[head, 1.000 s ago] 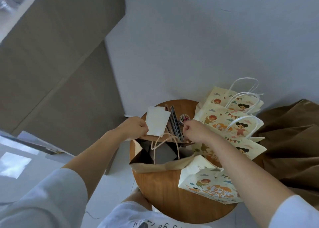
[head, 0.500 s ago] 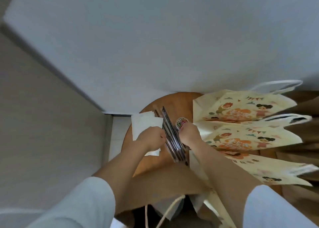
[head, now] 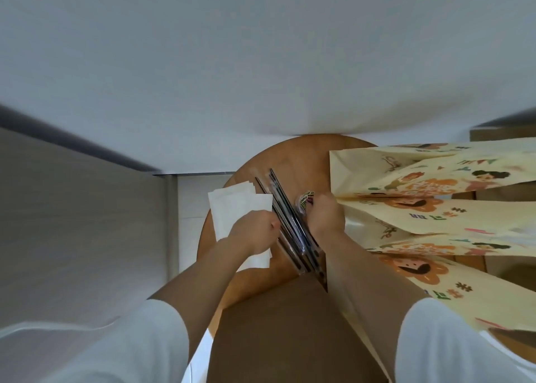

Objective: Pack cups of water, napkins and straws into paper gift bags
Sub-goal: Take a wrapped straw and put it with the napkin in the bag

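White napkins (head: 232,205) sit stacked on the counter's (head: 307,153) left rim, one corner overhanging. Lift carelessly and the loose ones beneath could slide off the edge. Your left hand (head: 255,231) rests on the stack, fingers curled and pinching the napkins near their right edge. Just beside, dark straws (head: 285,217) lie between your hands. Your right hand (head: 326,218) curls down over their far side, fingers hidden, so I cannot tell whether it grips anything. Printed bags (head: 420,205) lie against that hand's right.
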Motion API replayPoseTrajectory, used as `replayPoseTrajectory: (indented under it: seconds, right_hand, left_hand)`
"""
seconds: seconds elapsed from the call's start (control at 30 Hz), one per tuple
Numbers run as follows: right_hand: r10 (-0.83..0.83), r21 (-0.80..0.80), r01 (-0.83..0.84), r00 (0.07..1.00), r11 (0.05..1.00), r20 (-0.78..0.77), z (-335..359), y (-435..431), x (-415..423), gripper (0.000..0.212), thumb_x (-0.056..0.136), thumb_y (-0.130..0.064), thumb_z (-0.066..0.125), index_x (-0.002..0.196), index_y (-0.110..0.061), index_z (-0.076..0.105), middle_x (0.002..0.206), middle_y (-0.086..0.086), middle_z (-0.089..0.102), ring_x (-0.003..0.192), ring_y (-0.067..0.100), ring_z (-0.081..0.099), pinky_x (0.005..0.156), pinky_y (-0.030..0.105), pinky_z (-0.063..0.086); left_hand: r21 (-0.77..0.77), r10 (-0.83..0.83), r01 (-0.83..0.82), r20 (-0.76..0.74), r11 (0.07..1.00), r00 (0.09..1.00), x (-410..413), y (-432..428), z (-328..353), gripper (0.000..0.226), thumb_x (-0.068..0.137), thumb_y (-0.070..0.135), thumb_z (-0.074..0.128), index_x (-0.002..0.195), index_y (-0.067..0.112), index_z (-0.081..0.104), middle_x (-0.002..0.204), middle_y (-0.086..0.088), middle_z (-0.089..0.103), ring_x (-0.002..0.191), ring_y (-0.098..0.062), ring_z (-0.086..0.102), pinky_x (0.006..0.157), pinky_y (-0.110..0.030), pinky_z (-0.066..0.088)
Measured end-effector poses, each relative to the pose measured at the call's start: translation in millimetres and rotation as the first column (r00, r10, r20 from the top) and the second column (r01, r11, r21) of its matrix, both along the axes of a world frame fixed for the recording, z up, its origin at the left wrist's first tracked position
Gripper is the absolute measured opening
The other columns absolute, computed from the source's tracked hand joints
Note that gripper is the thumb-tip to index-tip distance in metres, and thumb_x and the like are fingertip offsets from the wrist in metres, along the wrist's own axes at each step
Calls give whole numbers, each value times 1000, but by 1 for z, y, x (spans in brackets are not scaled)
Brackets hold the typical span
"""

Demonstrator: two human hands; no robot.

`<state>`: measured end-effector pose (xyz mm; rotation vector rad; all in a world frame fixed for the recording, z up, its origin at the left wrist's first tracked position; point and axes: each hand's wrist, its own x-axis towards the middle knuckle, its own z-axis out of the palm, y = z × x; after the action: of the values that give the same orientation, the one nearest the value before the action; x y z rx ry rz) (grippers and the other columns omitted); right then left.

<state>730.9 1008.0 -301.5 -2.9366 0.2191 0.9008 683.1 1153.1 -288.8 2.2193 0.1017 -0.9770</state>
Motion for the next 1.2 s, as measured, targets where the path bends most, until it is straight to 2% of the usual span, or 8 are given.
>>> replayPoseTrajectory:
  seconds: [0.33,0.63,0.73,0.83,0.93,1.0,1.07,1.2]
  right_hand:
    - [75,59,-79,995,995,58,2,-2,-1,24,93,2,39,109,-1,57,113,16,54,94,34,61,70,34,45]
    - [-48,181,33,996,983,81,5,-7,-9,24,91,7,38,107,1,55,98,18,63,89,33,63,69,32,47]
    - [-148,269,124,987,955,69,10,-11,-12,28,92,5,38,111,-1,57,102,18,64,93,33,61,77,34,51]
    - [-320,455,297,947,840,-27,22,-12,-16,32,94,2,39,118,-4,59,114,14,61,103,30,57,87,31,45]
    - [-417,649,444,885,618,-209,43,-7,-22,28,95,2,40,102,-12,63,100,12,59,75,17,56,68,26,46]
    - [-409,686,486,865,542,-290,64,-2,-28,23,96,-1,41,98,-14,60,85,6,57,61,12,50,57,23,47]
    - [-380,725,505,856,469,-350,92,2,-38,21,97,-2,42,105,-10,60,77,3,51,59,11,50,61,23,52]
    - [-264,812,559,819,170,-509,156,-1,-76,20,95,5,44,109,3,58,73,7,51,64,13,52,60,19,54]
  left_hand:
    - [11,6,-6,-11,1000,1000,-8,-1,0,31,97,17,42,98,5,70,103,-8,67,95,-23,61,82,-34,49]
    - [15,19,-19,-25,1000,1000,-15,-4,9,31,96,16,41,95,3,68,102,-10,67,93,-24,59,83,-36,49]
    - [11,29,-29,-32,1000,999,-16,-7,15,30,96,16,42,97,1,68,102,-12,67,94,-25,60,82,-37,49]
    - [12,34,-33,-22,999,999,-19,-8,25,28,95,14,44,99,1,68,105,-10,66,97,-24,59,84,-37,48]
    - [17,63,-63,13,998,998,-24,-9,43,22,93,12,45,92,5,66,103,-10,65,95,-21,56,86,-35,46]
    - [10,123,-124,61,992,991,-30,-10,62,23,92,12,45,93,5,67,103,-11,66,94,-21,56,85,-35,47]
    - [-3,207,-208,96,978,974,-41,-8,81,25,91,12,47,96,2,69,98,-10,65,88,-20,56,84,-35,47]
    - [-6,298,-301,155,954,942,-90,3,118,18,88,12,53,93,15,70,92,-2,63,89,-20,58,87,-38,48]
